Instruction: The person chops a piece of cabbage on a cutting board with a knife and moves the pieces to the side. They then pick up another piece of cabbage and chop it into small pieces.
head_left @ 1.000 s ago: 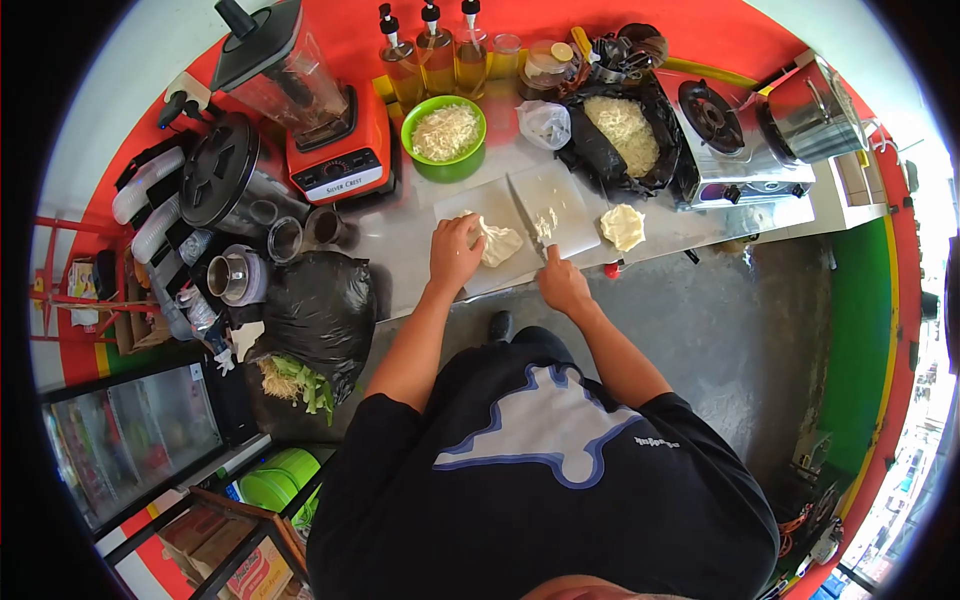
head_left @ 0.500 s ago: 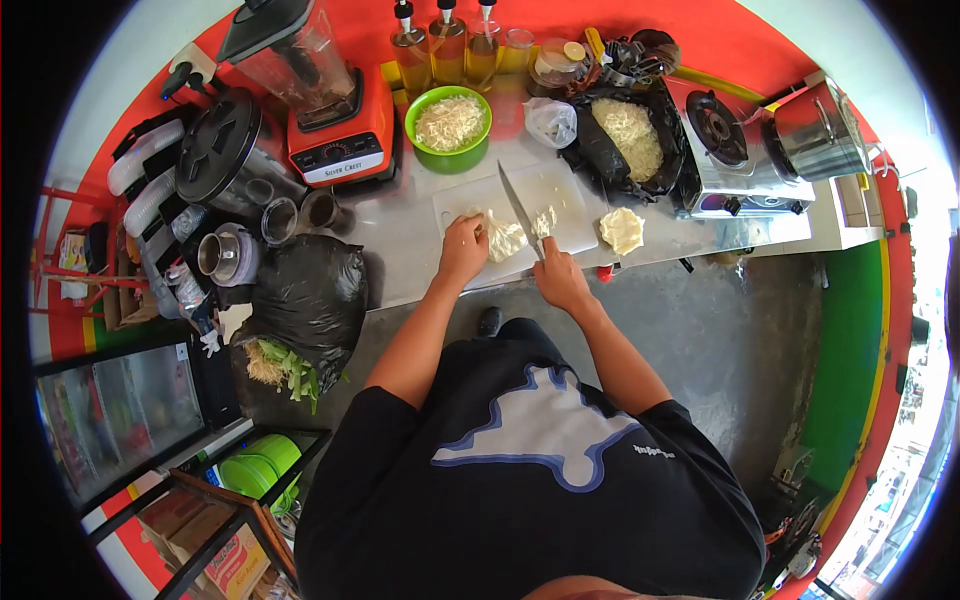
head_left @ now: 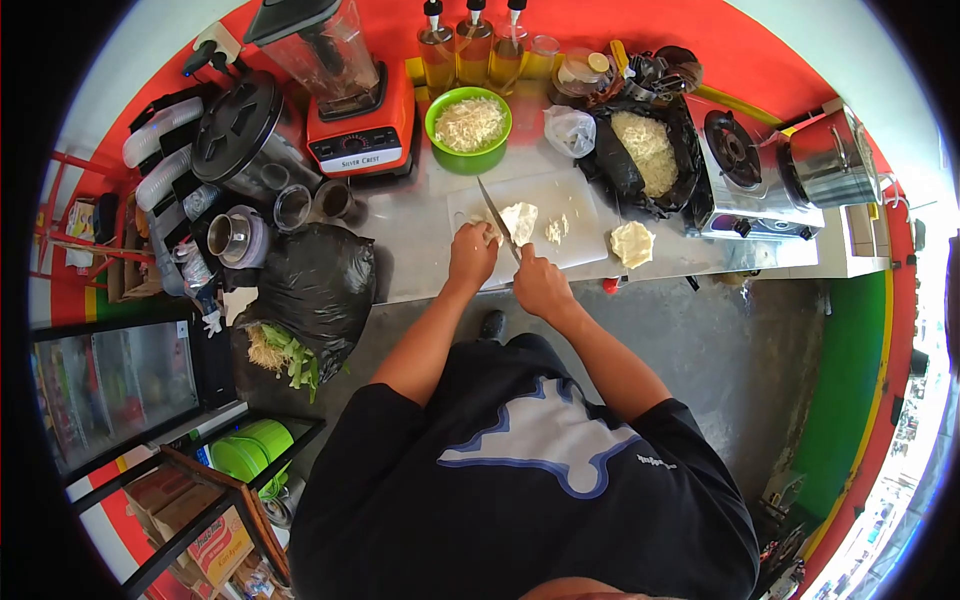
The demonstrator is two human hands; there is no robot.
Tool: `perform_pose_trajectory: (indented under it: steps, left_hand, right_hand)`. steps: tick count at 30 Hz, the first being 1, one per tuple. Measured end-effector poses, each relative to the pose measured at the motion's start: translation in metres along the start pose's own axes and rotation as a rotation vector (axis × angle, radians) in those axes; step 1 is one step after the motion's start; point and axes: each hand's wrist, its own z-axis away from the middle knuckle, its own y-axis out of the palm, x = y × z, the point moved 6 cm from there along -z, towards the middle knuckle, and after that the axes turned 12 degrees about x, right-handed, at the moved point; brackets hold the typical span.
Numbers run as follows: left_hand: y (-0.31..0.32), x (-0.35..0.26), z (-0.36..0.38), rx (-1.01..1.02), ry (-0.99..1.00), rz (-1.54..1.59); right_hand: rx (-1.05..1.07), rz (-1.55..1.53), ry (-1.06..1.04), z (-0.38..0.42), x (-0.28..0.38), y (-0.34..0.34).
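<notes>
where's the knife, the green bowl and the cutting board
knife (head_left: pixel 493 208), head view, middle of the blade
green bowl (head_left: pixel 447 150), head view, left outer wall
cutting board (head_left: pixel 572 192), head view, bare upper right part

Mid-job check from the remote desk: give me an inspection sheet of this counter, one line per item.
Surface: steel counter carrying a white cutting board.
Job's things: pale cabbage piece on the board, knife blade across it, small cut pile beside it.
Clutter: green bowl of shreds, orange blender, oil bottles, black bag of shreds, second cabbage piece, gas stove, steel pot.
Grips: left hand pressing the cabbage's near end; right hand closed on the knife handle.
Cables: nothing seen.
Surroundings: black bag with green scraps by the counter, grey floor, orange wall.
</notes>
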Motion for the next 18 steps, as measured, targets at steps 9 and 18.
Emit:
perform_pose_trajectory:
  steps: [9,18]
  left_hand:
    - [-0.002,-0.002,0.005,-0.015,-0.074,0.042]
    - [-0.003,-0.002,0.005,0.083,-0.076,-0.012]
  right_hand:
    - [0.039,0.275,0.023,0.011,-0.002,0.018]
    - [0.048,0.259,0.014,-0.019,-0.004,0.03]
